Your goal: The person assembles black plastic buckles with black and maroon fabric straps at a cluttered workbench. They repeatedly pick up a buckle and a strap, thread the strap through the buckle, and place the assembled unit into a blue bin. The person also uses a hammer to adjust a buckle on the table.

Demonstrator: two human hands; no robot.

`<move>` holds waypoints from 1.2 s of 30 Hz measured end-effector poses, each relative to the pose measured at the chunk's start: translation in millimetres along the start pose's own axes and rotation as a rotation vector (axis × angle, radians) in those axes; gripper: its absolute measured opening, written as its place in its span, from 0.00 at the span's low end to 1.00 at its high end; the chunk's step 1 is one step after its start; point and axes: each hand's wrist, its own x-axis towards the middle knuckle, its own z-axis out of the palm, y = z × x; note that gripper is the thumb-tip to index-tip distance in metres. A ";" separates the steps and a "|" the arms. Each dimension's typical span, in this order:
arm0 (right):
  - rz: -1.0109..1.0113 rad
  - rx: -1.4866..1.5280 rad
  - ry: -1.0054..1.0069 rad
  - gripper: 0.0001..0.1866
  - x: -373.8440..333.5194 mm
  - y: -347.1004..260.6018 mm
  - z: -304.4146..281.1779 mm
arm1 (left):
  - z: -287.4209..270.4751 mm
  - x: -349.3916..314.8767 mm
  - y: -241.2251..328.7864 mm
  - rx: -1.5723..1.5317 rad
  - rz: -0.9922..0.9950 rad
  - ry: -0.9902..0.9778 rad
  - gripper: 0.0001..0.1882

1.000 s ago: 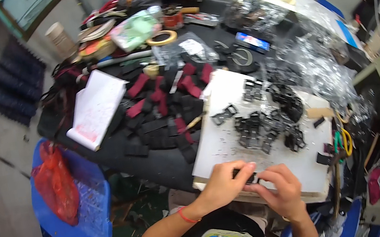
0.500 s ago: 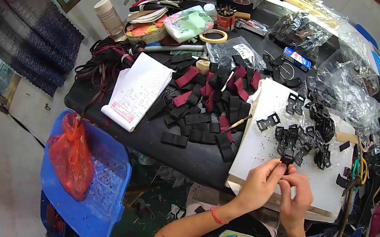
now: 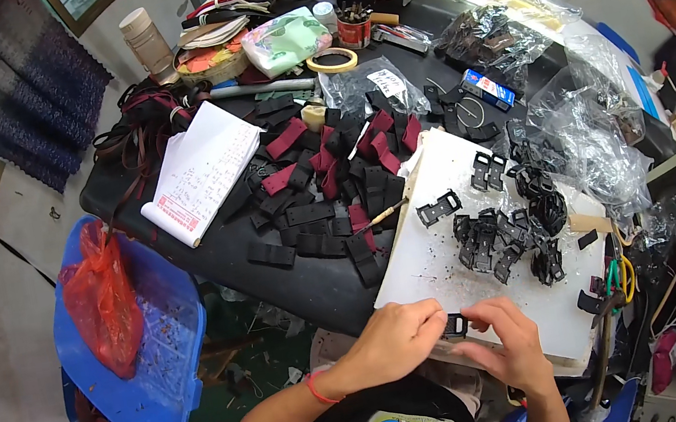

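Observation:
A small black plastic buckle (image 3: 457, 325) is held over the near edge of the white board (image 3: 407, 275). My left hand (image 3: 397, 340) is closed, gripping the buckle's left end between thumb and fingers. To its right, my right hand (image 3: 510, 341) has thumb and forefinger apart, close by the buckle's other end; whether a fingertip touches it is hard to see. Beyond my hands, a heap of black buckles (image 3: 486, 242) lies on the board. A loose buckle (image 3: 439, 208) and a pair of buckles (image 3: 488, 171) lie apart from the heap.
Black and maroon strap pieces (image 3: 312, 215) cover the dark table left of the board, with an awl-like tool (image 3: 383, 215) among them. A notepad (image 3: 202, 171) lies farther left. Clear plastic bags (image 3: 591, 146) crowd the right. A blue bin (image 3: 153, 331) holds a red bag (image 3: 108, 307).
My hands have come lower and nearer to me, and the right hand's fingers have spread. The buckle now shows between them. The whole view has shifted, moving the table leftward in the picture.

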 end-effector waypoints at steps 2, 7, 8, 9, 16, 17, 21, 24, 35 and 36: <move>-0.122 -0.091 -0.016 0.20 -2.5 5.2 -1.5 | -4.2 -2.3 1.0 0.019 0.012 -0.027 0.10; -0.212 -0.062 -0.035 0.19 -3.3 11.0 1.5 | -2.8 -6.8 0.3 0.128 0.101 -0.011 0.10; -0.200 -0.042 -0.018 0.18 -6.2 15.5 5.9 | -1.9 -7.4 0.9 0.148 0.093 -0.012 0.10; -0.188 -0.021 -0.003 0.18 -8.4 18.0 8.7 | -1.0 -8.0 2.5 0.168 0.086 -0.012 0.09; 0.004 -0.070 0.298 0.12 -15.6 23.1 10.2 | -41.4 8.7 -23.4 0.479 0.245 0.614 0.22; 0.011 -0.070 0.312 0.11 -14.3 20.3 12.9 | -43.4 11.1 -36.9 0.674 0.171 0.661 0.22; -0.042 -0.060 0.352 0.12 -10.5 24.8 21.1 | -33.2 15.9 -64.3 0.922 0.135 0.734 0.20; 0.073 0.103 0.446 0.12 -4.5 20.9 28.6 | -33.5 21.9 -60.9 0.739 0.171 0.817 0.14; 0.195 0.309 0.382 0.11 -11.3 11.3 28.9 | -13.8 23.4 6.4 -0.318 0.203 0.530 0.09; 0.220 0.324 0.376 0.11 -11.4 6.3 28.4 | -8.5 22.5 -0.2 -0.305 0.176 0.484 0.08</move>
